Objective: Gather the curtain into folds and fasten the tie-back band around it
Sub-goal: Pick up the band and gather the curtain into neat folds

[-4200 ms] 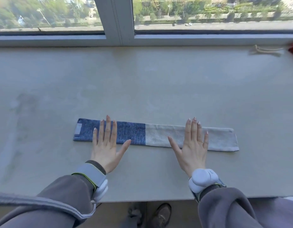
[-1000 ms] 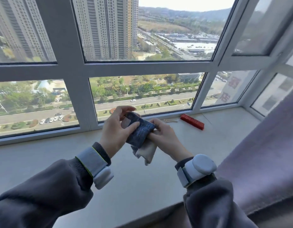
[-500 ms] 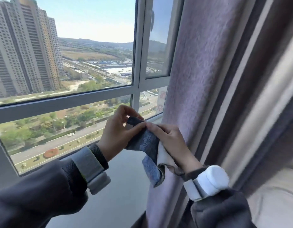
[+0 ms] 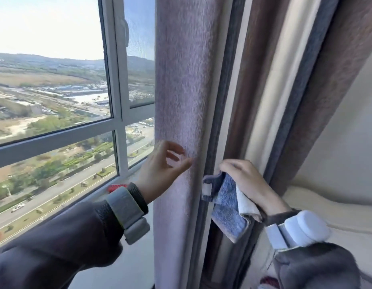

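Observation:
The curtain [image 4: 176, 84] hangs in long vertical folds right of the window, mauve at its left edge, then grey, brown and cream stripes. My left hand [image 4: 162, 163] is open with fingers spread, reaching at the curtain's mauve left edge, fingertips at or just touching the cloth. My right hand [image 4: 247, 180] is closed on the tie-back band [image 4: 224, 203], a blue and cream strip with a white fastening patch, which hangs crumpled below the fingers in front of the curtain's dark stripes.
The window frame [image 4: 116, 84] and sill [image 4: 126, 261] lie to the left. A red object [image 4: 117, 187] lies on the sill behind my left wrist. A cream wall [image 4: 343, 142] stands to the right of the curtain.
My left hand has let go of the band and moved to the curtain's left edge. The band stays in my right hand alone. The view has turned further right towards the curtain.

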A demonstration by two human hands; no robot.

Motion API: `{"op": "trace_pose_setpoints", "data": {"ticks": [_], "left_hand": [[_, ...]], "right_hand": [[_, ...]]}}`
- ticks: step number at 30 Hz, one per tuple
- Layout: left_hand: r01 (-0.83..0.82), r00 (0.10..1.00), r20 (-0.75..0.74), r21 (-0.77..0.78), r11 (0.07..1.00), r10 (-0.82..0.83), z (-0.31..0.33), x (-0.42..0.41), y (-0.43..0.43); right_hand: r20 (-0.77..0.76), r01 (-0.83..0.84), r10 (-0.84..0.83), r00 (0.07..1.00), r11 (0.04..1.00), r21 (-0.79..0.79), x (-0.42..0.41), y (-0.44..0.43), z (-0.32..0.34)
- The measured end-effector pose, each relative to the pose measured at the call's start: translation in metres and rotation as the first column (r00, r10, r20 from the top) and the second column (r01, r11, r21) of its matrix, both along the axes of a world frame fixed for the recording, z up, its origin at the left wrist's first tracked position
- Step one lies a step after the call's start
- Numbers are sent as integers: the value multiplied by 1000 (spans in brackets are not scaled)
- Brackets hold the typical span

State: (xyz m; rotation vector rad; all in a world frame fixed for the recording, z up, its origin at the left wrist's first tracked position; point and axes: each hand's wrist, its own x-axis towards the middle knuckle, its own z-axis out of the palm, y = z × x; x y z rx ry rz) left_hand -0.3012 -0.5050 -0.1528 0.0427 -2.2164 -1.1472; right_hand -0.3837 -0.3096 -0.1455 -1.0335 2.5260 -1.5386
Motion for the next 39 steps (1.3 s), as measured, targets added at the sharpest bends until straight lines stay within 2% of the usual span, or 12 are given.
{"op": "trace_pose_setpoints", "data": {"ticks": [3, 7, 11, 14, 16, 21, 26, 30, 34, 39], "left_hand": [[-136, 990, 11, -105, 985, 138, -1, -10, 7], [-245, 968, -1, -242, 939, 253, 1, -24, 16], [-265, 962, -11, -299, 917, 274, 1, -31, 14], [-256, 965, -40, -331, 908, 257, 1, -32, 13], [-262, 960, 0, -363, 894, 281, 3, -32, 13], [-315, 894, 88, -575, 755, 440, 4, -41, 12], [-349, 870, 76, -603, 718, 486, 8, -46, 9], [-306, 900, 87, -571, 762, 427, 7, -43, 17], [-239, 945, 58, -545, 803, 321, 7, -35, 37], [-282, 923, 70, -546, 789, 378, 10, -34, 33]], "right_hand": [[-71, 80, -81, 994, 997, -16, -15, -1, -1], [-197, 163, -144, 970, 984, 79, -36, -11, -1], [-269, 211, -172, 948, 969, 125, -53, -21, 2], [-267, 179, -136, 954, 973, 143, -53, -30, 7], [-283, 142, -94, 954, 978, 154, -51, -37, 7], [-360, 188, -116, 926, 967, 171, -42, -50, 5], [-438, 234, -131, 890, 953, 191, -36, -44, 5], [-460, 209, -99, 882, 958, 196, -25, -41, 5], [-472, 128, 5, 882, 960, 249, -13, -43, 8], [-275, -77, 145, 951, 967, 243, -23, -38, 4]]}}
